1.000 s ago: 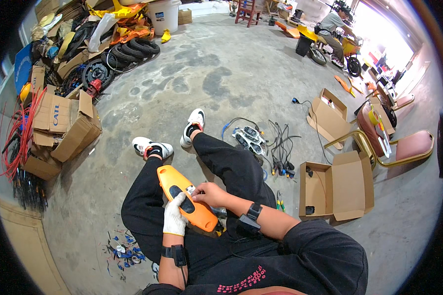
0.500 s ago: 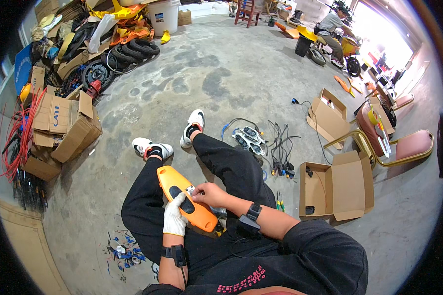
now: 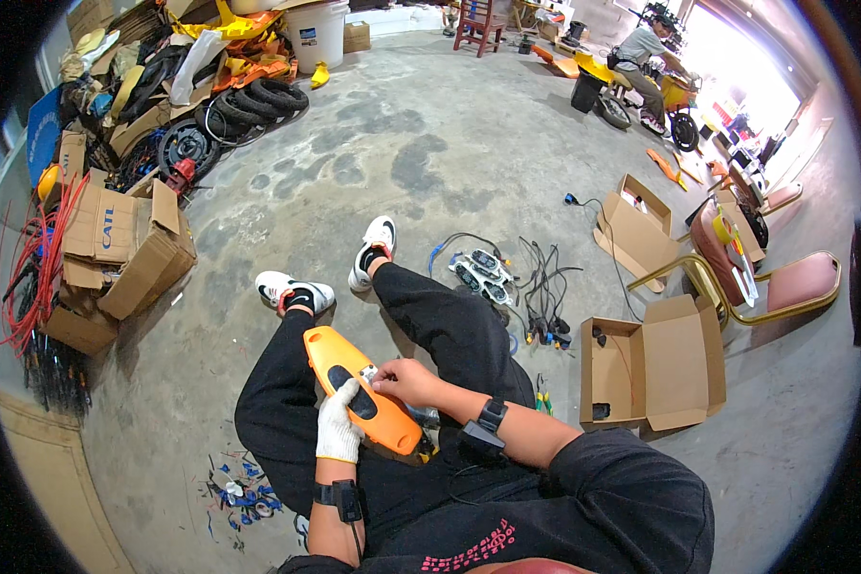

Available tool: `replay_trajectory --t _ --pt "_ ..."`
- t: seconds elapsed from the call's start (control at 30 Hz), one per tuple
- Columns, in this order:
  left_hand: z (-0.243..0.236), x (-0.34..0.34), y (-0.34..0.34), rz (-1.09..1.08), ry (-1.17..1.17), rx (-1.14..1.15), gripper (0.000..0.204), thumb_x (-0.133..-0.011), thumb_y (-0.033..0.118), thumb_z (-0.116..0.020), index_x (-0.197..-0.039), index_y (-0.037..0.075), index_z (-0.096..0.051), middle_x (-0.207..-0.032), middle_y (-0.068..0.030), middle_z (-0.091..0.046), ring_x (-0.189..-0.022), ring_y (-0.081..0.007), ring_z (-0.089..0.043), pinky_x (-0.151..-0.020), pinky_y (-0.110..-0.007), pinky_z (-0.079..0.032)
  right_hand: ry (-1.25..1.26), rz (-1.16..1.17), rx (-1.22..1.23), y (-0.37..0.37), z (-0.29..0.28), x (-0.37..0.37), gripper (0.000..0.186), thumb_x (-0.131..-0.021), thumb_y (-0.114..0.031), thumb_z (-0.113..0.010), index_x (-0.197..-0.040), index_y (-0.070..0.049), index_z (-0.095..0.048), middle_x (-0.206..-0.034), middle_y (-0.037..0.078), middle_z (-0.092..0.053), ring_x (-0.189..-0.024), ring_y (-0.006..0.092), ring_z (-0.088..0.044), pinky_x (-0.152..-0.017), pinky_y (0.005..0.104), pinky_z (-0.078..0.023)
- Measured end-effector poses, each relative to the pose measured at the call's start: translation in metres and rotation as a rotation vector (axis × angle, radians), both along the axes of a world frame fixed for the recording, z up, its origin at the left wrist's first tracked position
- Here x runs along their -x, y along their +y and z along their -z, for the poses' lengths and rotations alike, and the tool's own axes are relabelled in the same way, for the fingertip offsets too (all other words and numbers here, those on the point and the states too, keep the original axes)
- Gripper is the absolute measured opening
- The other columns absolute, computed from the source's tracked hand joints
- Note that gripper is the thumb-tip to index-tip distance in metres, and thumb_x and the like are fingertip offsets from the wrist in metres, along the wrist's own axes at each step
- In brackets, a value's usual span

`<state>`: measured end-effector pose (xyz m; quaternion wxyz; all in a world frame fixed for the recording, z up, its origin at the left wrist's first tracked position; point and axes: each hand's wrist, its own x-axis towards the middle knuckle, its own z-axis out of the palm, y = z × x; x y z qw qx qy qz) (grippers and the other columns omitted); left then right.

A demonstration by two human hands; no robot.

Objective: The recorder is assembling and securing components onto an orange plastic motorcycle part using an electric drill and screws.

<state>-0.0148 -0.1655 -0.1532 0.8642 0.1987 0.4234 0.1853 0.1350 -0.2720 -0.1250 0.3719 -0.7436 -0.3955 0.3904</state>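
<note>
Across my lap lies a long orange plastic cover (image 3: 388, 429) with a black oval inset (image 3: 362, 404) in its middle. My left hand (image 3: 337, 429), in a white knit glove, grips the near left side, its thumb on top beside the inset. My bare right hand (image 3: 407, 381) is closed at the cover's right edge, fingertips pinched at a small whitish piece (image 3: 367, 372). The fingers cover most of that piece, so its kind is unclear. Under the cover's near end, something dark and yellow is mostly hidden.
To the right are a bundle of black cables (image 3: 547, 287), white-framed black units (image 3: 484, 273), green-handled pliers (image 3: 542, 394) and an open cardboard box (image 3: 614, 368). Wire scraps (image 3: 249, 497) litter the floor at left. Cartons (image 3: 115, 230) and tyres (image 3: 258, 100) stand farther left. Another person (image 3: 641, 62) works far right.
</note>
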Motion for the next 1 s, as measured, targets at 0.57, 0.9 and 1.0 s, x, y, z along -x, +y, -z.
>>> replay_trajectory --t 0.57,0.9,1.0 --pt "0.014 0.002 0.002 0.008 -0.046 -0.001 0.032 -0.089 0.011 -0.065 -0.119 -0.002 -0.058 -0.104 -0.0184 -0.069 -0.087 -0.0358 -0.069 -0.081 -0.051 -0.058 -0.059 -0.015 -0.039 0.0 0.006 0.0 0.024 -0.087 -0.025 -0.071 -0.097 -0.003 -0.073 -0.089 0.016 -0.072 -0.08 0.027 -0.069 -0.074 0.0375 -0.053" --pt "0.006 0.002 0.001 0.032 0.009 -0.001 0.031 -0.089 0.012 -0.065 -0.118 0.002 -0.059 -0.102 -0.0174 -0.069 -0.085 -0.0362 -0.069 -0.078 -0.054 -0.058 -0.134 -0.058 -0.073 -0.001 0.007 -0.001 0.023 -0.084 -0.025 -0.072 -0.095 -0.004 -0.074 -0.089 0.018 -0.071 -0.08 0.0313 -0.07 -0.074 0.041 -0.054" --pt "0.003 0.001 0.0 0.015 0.02 -0.022 0.03 -0.089 0.011 -0.065 -0.118 0.003 -0.059 -0.101 -0.0174 -0.069 -0.085 -0.0363 -0.069 -0.077 -0.054 -0.058 -0.122 -0.059 -0.064 -0.001 0.008 -0.001 0.024 -0.084 -0.025 -0.072 -0.095 -0.004 -0.074 -0.089 0.018 -0.071 -0.08 0.0316 -0.07 -0.074 0.0413 -0.054"
